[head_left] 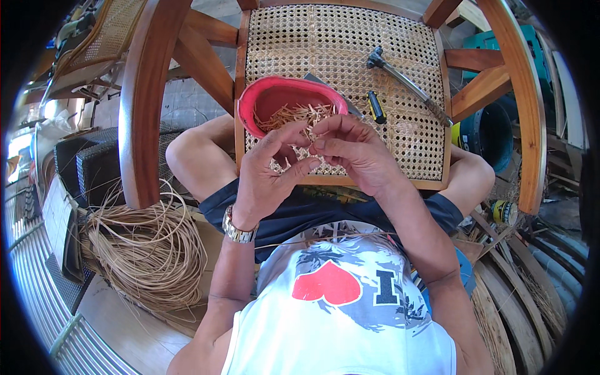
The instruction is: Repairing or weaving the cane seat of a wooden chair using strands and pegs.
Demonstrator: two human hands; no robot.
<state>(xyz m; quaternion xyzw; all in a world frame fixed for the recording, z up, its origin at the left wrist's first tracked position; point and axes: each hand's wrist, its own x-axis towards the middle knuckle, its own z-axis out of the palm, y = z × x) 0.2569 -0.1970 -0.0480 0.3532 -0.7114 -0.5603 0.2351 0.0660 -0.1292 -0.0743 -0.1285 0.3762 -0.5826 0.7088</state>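
Note:
My left hand (265, 172) and my right hand (359, 153) meet over the near edge of a woven cane seat panel (287, 37). My right thumb and forefinger pinch together; whatever they hold is too small to make out. The left fingers curl toward the right fingertips, and their contents are likewise unclear. Just beyond the hands, a red oval container (250, 103) rests on the panel with many short, pale slivers (294, 114) in it. A yellow-and-black handled tool (376, 107) lies right of the container, and farther right is a metal hammer (406, 84).
Wooden chair legs (145, 106) (515, 75) rise on both sides of the panel. A large coil of cane strands (147, 250) lies at my left. To the right are a dark bucket (490, 137), a yellow-labelled can (503, 212) and curved wooden strips (509, 306).

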